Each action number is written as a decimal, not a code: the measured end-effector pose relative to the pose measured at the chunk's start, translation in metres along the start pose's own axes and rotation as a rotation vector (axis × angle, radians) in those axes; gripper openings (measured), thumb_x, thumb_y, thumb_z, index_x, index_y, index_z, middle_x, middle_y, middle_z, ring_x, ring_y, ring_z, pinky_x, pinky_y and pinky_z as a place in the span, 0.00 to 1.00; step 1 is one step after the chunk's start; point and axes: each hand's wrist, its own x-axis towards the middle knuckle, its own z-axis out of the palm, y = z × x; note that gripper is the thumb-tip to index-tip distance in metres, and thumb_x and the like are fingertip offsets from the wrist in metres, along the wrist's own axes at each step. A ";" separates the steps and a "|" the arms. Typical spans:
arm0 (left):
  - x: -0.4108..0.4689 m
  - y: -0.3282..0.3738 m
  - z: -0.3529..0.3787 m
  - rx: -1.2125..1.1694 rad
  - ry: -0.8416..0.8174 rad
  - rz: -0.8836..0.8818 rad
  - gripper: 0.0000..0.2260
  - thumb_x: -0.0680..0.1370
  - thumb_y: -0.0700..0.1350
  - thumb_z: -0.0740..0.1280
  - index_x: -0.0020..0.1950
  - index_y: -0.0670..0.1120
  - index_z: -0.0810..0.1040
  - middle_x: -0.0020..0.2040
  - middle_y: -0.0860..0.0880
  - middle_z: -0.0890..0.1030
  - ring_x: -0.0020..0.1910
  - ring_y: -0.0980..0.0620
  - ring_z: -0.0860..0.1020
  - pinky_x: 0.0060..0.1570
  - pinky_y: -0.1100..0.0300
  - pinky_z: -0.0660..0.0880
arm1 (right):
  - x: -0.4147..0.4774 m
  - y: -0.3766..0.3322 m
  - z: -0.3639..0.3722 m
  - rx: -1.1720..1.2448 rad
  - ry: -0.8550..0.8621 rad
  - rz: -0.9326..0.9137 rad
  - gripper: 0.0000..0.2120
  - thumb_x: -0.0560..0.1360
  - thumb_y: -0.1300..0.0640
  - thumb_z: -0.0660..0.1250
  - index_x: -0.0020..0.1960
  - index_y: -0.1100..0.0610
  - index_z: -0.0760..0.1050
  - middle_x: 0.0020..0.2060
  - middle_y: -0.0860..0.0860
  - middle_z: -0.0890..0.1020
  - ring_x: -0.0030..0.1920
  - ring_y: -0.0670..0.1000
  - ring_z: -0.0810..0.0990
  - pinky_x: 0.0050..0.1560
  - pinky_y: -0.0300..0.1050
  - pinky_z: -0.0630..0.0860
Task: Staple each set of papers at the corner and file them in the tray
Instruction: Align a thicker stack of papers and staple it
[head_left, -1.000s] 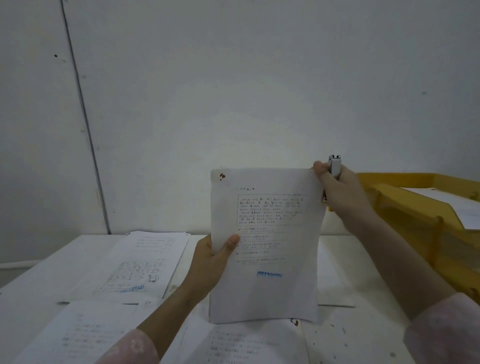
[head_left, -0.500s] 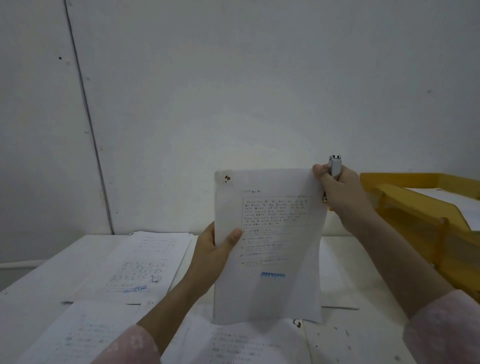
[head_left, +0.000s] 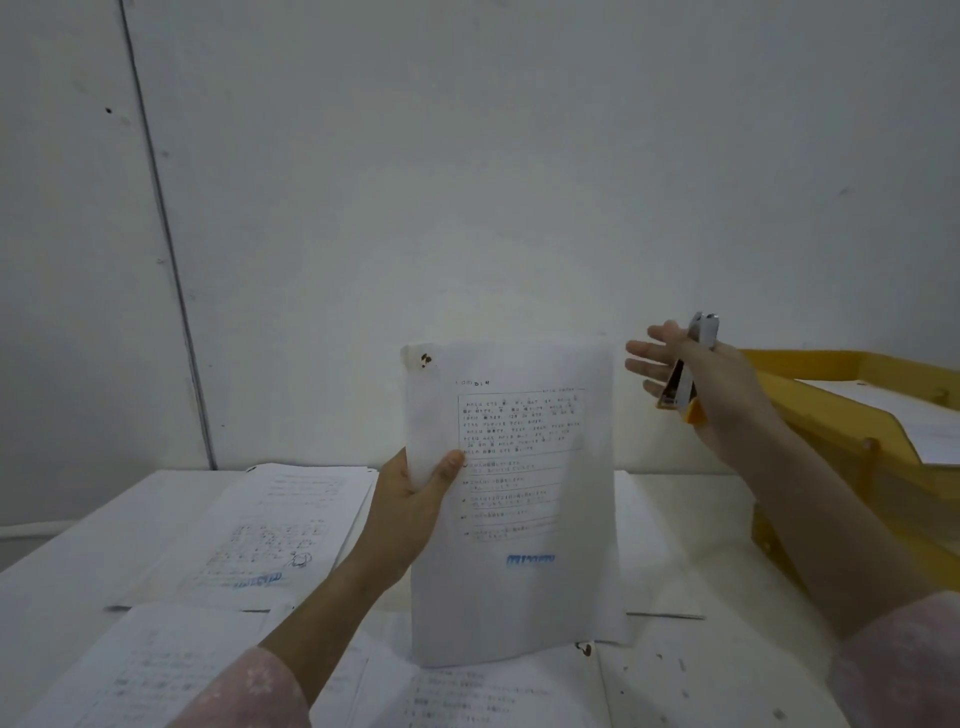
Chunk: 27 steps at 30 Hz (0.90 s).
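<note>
My left hand (head_left: 415, 499) holds a set of printed papers (head_left: 519, 499) upright by its left edge, above the white table. Rust-brown marks show at the set's top left corner. My right hand (head_left: 691, 384) is just right of the set's top right corner and apart from it. It grips a silver stapler (head_left: 685, 374) with a yellow base in the palm, fingers spread toward the paper. The yellow filing tray (head_left: 831, 415) stands at the right, with a sheet lying in its top tier.
Loose printed sheets (head_left: 270, 530) lie on the white table (head_left: 727, 675) at the left and front. A white wall rises right behind the table. The tray stack fills the right edge.
My right hand has let go of the set's top right corner and moved right and slightly up with the stapler, fingers spreading. My left hand still holds the set.
</note>
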 end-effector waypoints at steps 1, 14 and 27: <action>0.000 0.000 0.000 -0.004 -0.007 -0.001 0.05 0.76 0.46 0.67 0.52 0.53 0.78 0.42 0.60 0.84 0.42 0.60 0.83 0.36 0.68 0.78 | -0.003 0.005 0.001 -0.004 -0.031 0.006 0.12 0.80 0.50 0.61 0.59 0.56 0.73 0.58 0.53 0.81 0.57 0.53 0.81 0.63 0.53 0.74; -0.002 0.002 -0.002 0.029 -0.083 -0.008 0.10 0.75 0.49 0.66 0.56 0.52 0.77 0.48 0.56 0.84 0.47 0.54 0.83 0.41 0.60 0.80 | -0.019 0.029 0.032 -0.091 -0.095 0.117 0.07 0.80 0.52 0.61 0.49 0.52 0.76 0.49 0.51 0.81 0.48 0.52 0.79 0.54 0.53 0.77; -0.006 0.005 0.000 0.004 -0.067 -0.004 0.07 0.78 0.47 0.64 0.54 0.53 0.78 0.47 0.57 0.85 0.46 0.57 0.83 0.38 0.65 0.79 | -0.018 -0.024 0.014 0.181 0.398 -0.388 0.16 0.79 0.49 0.59 0.38 0.55 0.76 0.34 0.50 0.81 0.37 0.51 0.80 0.39 0.44 0.76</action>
